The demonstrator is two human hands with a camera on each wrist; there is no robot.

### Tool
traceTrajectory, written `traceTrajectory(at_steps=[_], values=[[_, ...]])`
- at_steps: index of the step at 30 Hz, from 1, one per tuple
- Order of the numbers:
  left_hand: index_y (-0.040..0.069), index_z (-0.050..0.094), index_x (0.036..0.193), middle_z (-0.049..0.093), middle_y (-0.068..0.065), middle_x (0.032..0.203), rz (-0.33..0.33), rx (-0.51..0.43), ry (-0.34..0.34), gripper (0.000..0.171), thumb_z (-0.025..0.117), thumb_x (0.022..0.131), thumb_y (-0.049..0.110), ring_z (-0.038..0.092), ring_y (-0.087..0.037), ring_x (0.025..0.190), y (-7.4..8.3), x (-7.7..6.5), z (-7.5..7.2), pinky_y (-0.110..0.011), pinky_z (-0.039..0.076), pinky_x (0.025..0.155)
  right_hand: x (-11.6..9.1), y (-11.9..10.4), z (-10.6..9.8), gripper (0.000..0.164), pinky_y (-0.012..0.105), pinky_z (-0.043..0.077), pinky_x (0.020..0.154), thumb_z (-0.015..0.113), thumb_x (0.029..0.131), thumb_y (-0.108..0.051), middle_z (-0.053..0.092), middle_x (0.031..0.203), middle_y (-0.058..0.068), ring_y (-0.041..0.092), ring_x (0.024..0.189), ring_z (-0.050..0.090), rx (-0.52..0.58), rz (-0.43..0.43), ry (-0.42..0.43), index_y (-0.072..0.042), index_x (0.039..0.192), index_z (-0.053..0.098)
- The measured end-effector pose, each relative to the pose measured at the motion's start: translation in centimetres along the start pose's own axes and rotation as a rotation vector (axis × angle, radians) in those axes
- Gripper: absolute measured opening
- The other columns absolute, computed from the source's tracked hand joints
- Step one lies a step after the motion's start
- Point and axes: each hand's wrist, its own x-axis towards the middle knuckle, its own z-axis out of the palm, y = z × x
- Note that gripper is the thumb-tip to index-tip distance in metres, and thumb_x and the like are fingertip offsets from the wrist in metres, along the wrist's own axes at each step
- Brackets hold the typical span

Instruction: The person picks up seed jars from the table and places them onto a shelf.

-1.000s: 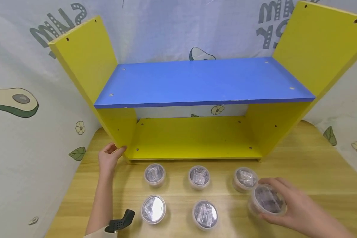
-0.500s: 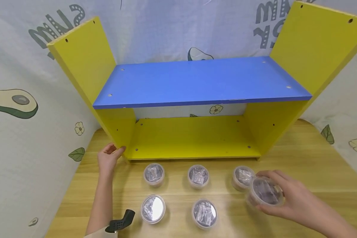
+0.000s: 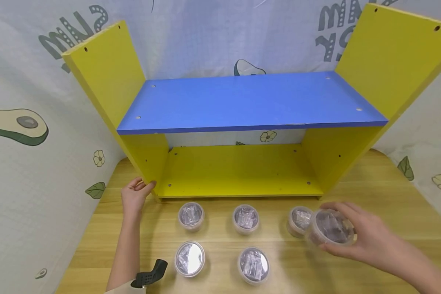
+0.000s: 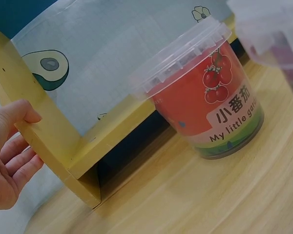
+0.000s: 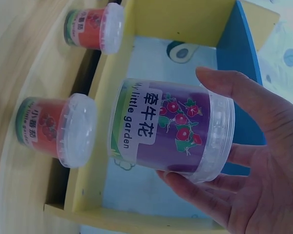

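Note:
My right hand holds a lidded clear plastic tub above the table, beside the rightmost tub of the back row. In the right wrist view this tub has a purple label with printed flowers, and thumb and fingers curl around its lid end. My left hand grips the lower front edge of the yellow side panel of a shelf, thumb on the inner face. Nearest to that hand stands a tub with a red tomato label.
The yellow shelf has a blue middle board and a yellow bottom board. Before it on the wooden table stand two rows of lidded tubs, including a back middle tub and a front tub. A printed cloth hangs behind.
My right hand and its tub have shifted slightly towards the shelf, up in the head view. The left hand stays on the side panel.

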Motion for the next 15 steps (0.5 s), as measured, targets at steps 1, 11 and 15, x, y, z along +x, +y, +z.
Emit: traceTrajectory(at_steps=[1, 11, 15], values=[[-0.002, 0.054, 0.121, 0.059, 0.015, 0.074, -0.003, 0.001, 0.002, 0.048, 0.072, 0.078, 0.01, 0.054, -0.001, 0.082, 0.0, 0.0, 0.0, -0.013, 0.045, 0.069, 0.1, 0.0, -0.1, 0.074, 0.023, 0.042, 0.052, 0.089, 0.048, -0.037, 0.062, 0.1, 0.001, 0.001, 0.074, 0.051, -0.007, -0.007, 0.009, -0.015, 0.111, 0.056], [-0.003, 0.048, 0.13, 0.055, -0.015, 0.113, -0.011, -0.009, -0.006, 0.058, 0.071, 0.078, 0.011, 0.052, -0.003, 0.09, 0.1, 0.0, 0.1, -0.011, 0.043, 0.07, 0.6, 0.0, -1.2, 0.073, 0.029, 0.046, 0.057, 0.085, 0.053, -0.046, 0.062, 0.107, 0.004, 0.016, 0.081, 0.058, -0.06, 0.015, -0.032, -0.017, 0.113, 0.056], [-0.002, 0.049, 0.129, 0.059, -0.012, 0.109, -0.007, -0.017, 0.0, 0.057, 0.072, 0.078, 0.011, 0.055, 0.002, 0.084, 0.0, 0.0, 0.1, -0.011, 0.044, 0.07, 0.9, -0.1, -1.4, 0.071, 0.026, 0.045, 0.057, 0.086, 0.052, -0.046, 0.061, 0.105, 0.002, 0.008, 0.079, 0.054, -0.063, -0.011, -0.026, -0.019, 0.111, 0.056]])
